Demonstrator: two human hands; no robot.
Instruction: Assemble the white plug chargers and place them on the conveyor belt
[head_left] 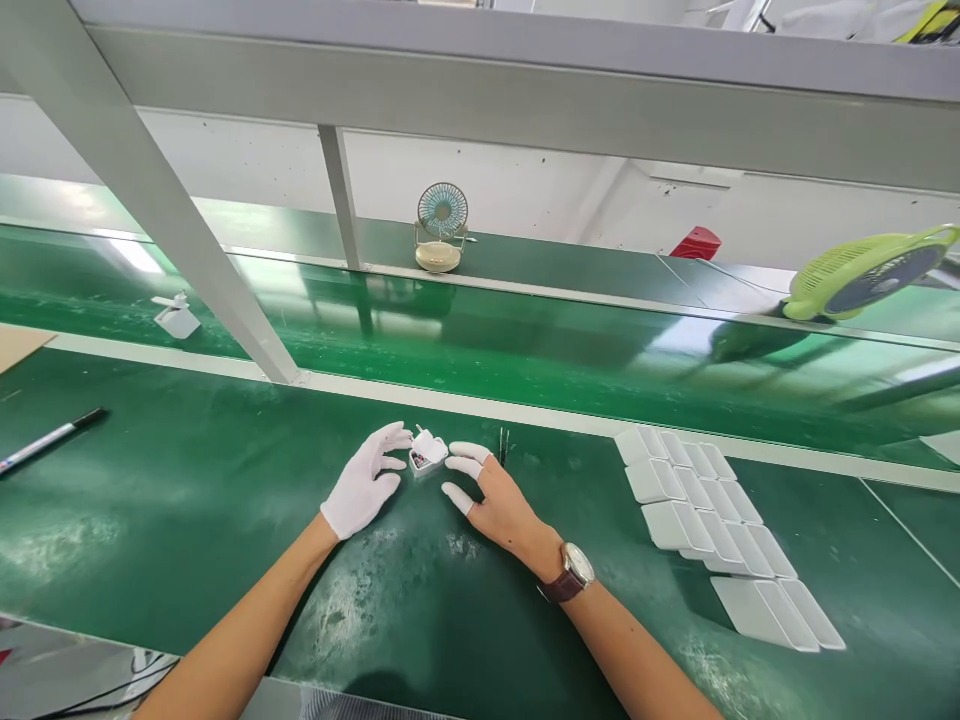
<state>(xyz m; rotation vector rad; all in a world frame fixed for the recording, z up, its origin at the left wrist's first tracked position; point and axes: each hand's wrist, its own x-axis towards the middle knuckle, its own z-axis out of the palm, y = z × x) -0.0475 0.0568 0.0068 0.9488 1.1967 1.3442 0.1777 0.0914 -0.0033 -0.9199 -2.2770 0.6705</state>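
Note:
A small white plastic housing [427,467] sits on the green bench between my hands. It is uncovered at the near side, showing small dark and reddish parts, and a white piece with prongs lies at its top. My left hand [363,484], in a white glove, is at its left with fingers stretched and apart. To the right is my right hand [501,502], with white finger cots on several fingers; the fingers are spread and their tips come close to the housing. Whether they touch it I cannot tell. Just beyond my right hand lie two thin dark prongs, like tweezers [503,446].
Rows of white plastic shells [705,500] stand at the right. A marker [52,440] lies at the left. Behind the bench runs a green conveyor belt [465,340] carrying a white piece [177,317]. A small fan [441,215] and a green fan [862,275] stand beyond; a metal post [202,240] rises left.

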